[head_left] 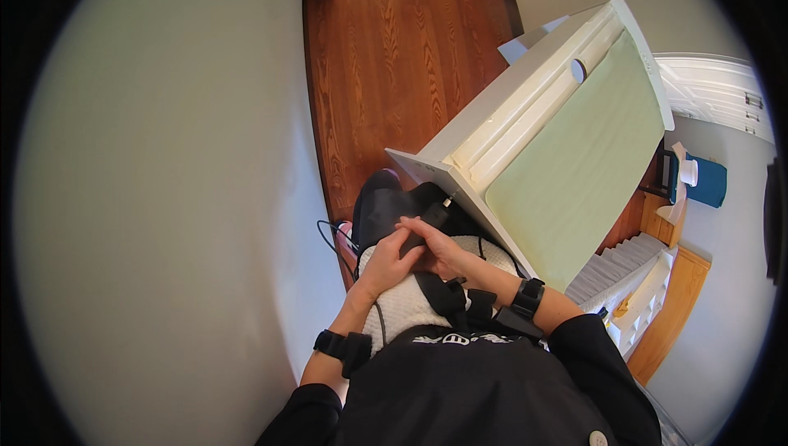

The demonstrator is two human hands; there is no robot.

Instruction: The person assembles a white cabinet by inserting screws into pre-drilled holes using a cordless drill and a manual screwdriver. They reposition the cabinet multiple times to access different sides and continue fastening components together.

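- Pale wall (164,200) fills nine o'clock; wood floor (386,77) lies at twelve.
- White unit (509,97), two o'clock from the hands, bears a green panel (583,159).
- Left hand (391,260): fingers bent against the right; cannot tell their grip.
- Right hand (442,252): fingers curled around the dark tool (433,217).
- Tool: tip toward one o'clock, near the unit.

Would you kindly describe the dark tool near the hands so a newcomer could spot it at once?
Find the white unit with the green panel, then look beside its near end board, where the left hand and right hand meet. The dark tool shows just beyond them, pointing toward the board. Its small, pale, metallic-looking tip sets it apart from the dark trousers nearby.
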